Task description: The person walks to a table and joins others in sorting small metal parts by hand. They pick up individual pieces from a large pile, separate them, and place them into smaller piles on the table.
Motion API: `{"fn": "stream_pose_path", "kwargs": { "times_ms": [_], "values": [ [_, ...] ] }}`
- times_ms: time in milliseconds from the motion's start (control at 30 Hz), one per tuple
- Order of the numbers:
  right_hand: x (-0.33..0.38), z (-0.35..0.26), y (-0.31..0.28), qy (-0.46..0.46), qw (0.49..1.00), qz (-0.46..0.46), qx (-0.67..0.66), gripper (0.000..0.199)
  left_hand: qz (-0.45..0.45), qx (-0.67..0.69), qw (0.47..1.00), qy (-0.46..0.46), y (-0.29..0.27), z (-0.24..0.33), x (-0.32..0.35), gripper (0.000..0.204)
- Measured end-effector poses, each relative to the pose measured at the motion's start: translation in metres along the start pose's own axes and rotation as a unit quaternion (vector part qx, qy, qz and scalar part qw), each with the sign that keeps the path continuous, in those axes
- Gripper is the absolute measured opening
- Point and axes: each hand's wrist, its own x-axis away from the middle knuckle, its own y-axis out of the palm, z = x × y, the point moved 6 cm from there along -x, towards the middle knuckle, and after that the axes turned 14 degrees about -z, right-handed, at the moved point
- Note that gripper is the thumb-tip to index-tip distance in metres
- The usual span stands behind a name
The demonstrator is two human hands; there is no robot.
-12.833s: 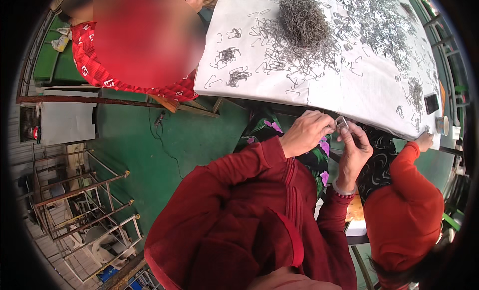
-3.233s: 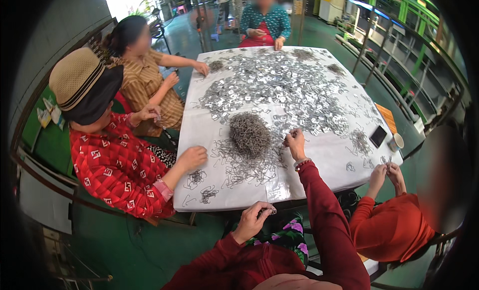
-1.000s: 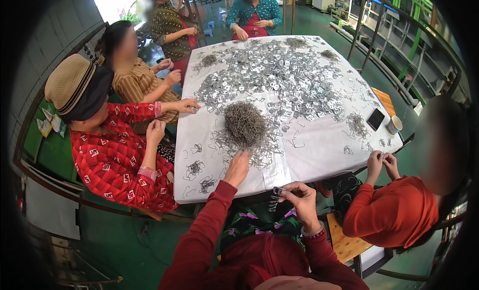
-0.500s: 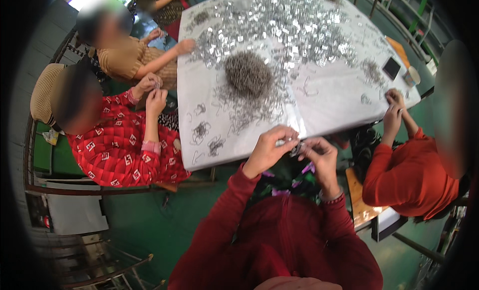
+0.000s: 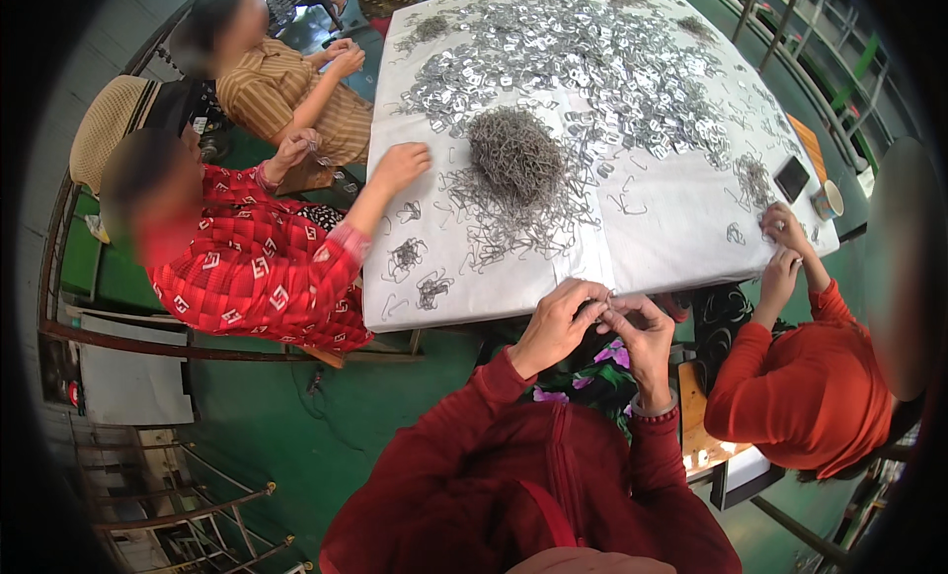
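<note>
1. Small metal clip (image 5: 604, 302): pinched between the fingertips of both hands, just off the near edge of the counter (image 5: 681, 218). Too small to make out its shape.
2. Left hand (image 5: 555, 325): fingers curled together, tips closed on the clip from the left.
3. Right hand (image 5: 644, 335): fingers bent inward, tips pressed on the same clip from the right. The two sets of fingertips touch or nearly touch around it.
4. Both forearms are in dark red sleeves (image 5: 464, 416) coming up from the near edge; a floral cloth (image 5: 602, 371) shows below the hands.
5. Counter: covered in white sheet, just beyond the hands. Near strip by the hands is mostly bare sheet with a few loose wire pieces.
6. Wire pile (image 5: 515, 159): a dense grey mound at counter centre, with strands spilling toward the near side.
7. Flat metal pieces (image 5: 583, 65): spread thickly over the far half of the counter.
8. Small bunches of wire (image 5: 405, 258) lie on the near-left part of the counter.
9. Person in red patterned top (image 5: 267, 268) at left, one hand flat on the counter edge.
10. Person in striped tan top (image 5: 286, 90) at far left, hands together off the counter.
11. Person in orange top (image 5: 800, 396) at right, both hands at the right counter edge.
12. Dark phone (image 5: 792, 177) and a cup (image 5: 828, 199) sit at the right edge of the counter, close together.
</note>
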Motion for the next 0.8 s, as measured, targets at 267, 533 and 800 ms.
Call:
{"fn": "stream_pose_path", "kwargs": {
  "times_ms": [267, 533, 800],
  "values": [
    [-0.134, 0.003, -0.059, 0.102, 0.954, -0.003, 0.281, 0.033, 0.019, 0.1, 0.995, 0.002, -0.013, 0.004, 0.017, 0.007],
    [-0.283, 0.063, -0.088, 0.107, 0.737, 0.076, 0.663, 0.034, 0.048, 0.039, 0.998, -0.015, -0.019, 0.009, 0.046, 0.007],
    [-0.237, 0.05, -0.065, 0.018, 0.95, 0.03, 0.309, 0.02, 0.051, 0.051, 0.997, -0.005, -0.024, 0.001, 0.056, 0.005]
  ]
}}
